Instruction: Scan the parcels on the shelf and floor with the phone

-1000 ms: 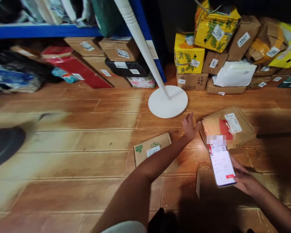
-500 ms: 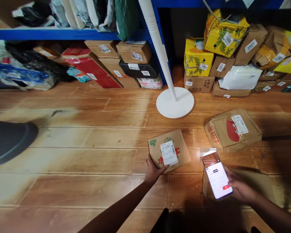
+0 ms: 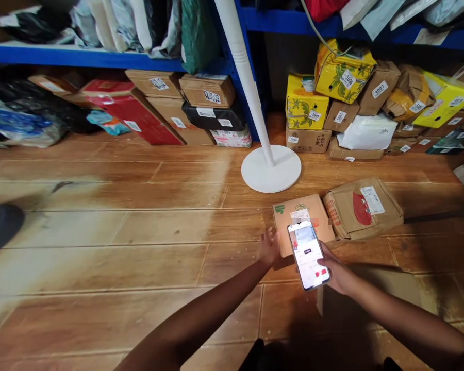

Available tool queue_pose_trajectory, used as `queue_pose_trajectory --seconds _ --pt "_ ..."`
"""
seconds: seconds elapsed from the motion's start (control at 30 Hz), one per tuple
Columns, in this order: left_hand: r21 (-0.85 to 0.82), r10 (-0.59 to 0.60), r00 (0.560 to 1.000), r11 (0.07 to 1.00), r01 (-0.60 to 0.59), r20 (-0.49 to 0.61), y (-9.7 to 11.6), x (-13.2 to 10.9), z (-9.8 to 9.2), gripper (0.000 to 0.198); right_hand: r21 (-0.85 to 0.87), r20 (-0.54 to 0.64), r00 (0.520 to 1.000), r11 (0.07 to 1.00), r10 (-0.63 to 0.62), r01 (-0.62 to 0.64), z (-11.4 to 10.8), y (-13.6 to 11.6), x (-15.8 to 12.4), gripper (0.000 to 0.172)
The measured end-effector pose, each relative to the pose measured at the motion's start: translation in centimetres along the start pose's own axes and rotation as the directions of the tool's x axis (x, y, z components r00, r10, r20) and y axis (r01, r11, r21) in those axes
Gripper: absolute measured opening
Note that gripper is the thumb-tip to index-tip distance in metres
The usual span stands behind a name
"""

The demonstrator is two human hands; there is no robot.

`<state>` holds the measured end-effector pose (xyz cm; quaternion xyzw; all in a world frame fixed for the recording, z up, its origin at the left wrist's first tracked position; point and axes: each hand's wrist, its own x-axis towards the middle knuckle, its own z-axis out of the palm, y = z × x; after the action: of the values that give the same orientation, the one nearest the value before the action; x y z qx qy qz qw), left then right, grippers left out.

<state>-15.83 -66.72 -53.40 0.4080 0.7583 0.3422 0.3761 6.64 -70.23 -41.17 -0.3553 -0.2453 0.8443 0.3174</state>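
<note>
My right hand (image 3: 336, 268) grips a smartphone (image 3: 308, 255) with a lit screen, its thumb at the screen's right edge. The phone is over a cardboard box (image 3: 288, 232) with green and red print and covers part of its white label. At the box's left edge is my left hand (image 3: 268, 247), fingers loosely apart and not wrapped around it. Just right of that box, apparently against it, lies a second cardboard box (image 3: 382, 221) with a red patch and a white label. A plain carton (image 3: 390, 291) sits partly hidden behind my right forearm.
A white pole on a round base (image 3: 270, 170) stands on the wooden floor (image 3: 158, 268). Blue shelving (image 3: 93, 56) runs along the back. Beneath it are a red box (image 3: 127, 111) and numbered parcels, including a yellow box (image 3: 307, 103). A dark rounded object (image 3: 2, 226) is at far left.
The printed box has moved right, up to the second box. My left hand has loosened from it. My right hand has brought the phone left, over the box's label.
</note>
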Motion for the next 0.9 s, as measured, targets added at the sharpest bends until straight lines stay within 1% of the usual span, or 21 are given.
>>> queue_pose_trajectory --seconds 0.07,0.13,0.27,0.4,0.5,0.7,0.9 --pt "0.016 -0.038 0.997 0.999 0.039 -0.065 -0.8 -1.2 -0.7 0.027 -0.001 0.001 1.000 1.000 0.000 0.000 0.2 -0.3 -0.1 0.080" --pt "0.032 -0.052 0.995 0.998 0.055 -0.089 -1.6 -2.8 -1.2 0.025 -0.004 0.005 1.000 1.000 0.002 -0.002 0.2 -0.5 -0.2 0.081" --pt "0.040 -0.043 0.997 0.998 0.045 -0.065 -2.7 -5.9 -1.6 0.025 -0.011 0.013 1.000 1.000 0.008 -0.008 0.3 -0.4 -0.3 0.079" --pt "0.026 -0.024 0.999 0.999 0.025 -0.027 -3.2 -8.0 -1.5 0.030 -0.017 0.005 1.000 1.000 0.008 -0.008 0.2 -0.4 -0.3 0.071" --pt "0.017 -0.021 1.000 1.000 0.021 0.009 -3.6 -9.1 -1.3 0.033 -0.020 0.005 1.000 1.000 0.007 -0.007 0.1 -0.5 -0.5 0.065" --pt "0.026 -0.030 0.995 0.999 0.027 0.092 -4.0 -10.6 -0.8 0.035 -0.020 0.016 1.000 1.000 0.016 -0.016 -0.1 -0.7 -0.6 0.069" --pt "0.069 -0.041 0.984 0.997 0.029 0.172 -4.1 -11.3 -0.3 0.029 -0.023 0.008 1.000 1.000 0.005 -0.005 0.1 -0.9 -0.7 0.065"
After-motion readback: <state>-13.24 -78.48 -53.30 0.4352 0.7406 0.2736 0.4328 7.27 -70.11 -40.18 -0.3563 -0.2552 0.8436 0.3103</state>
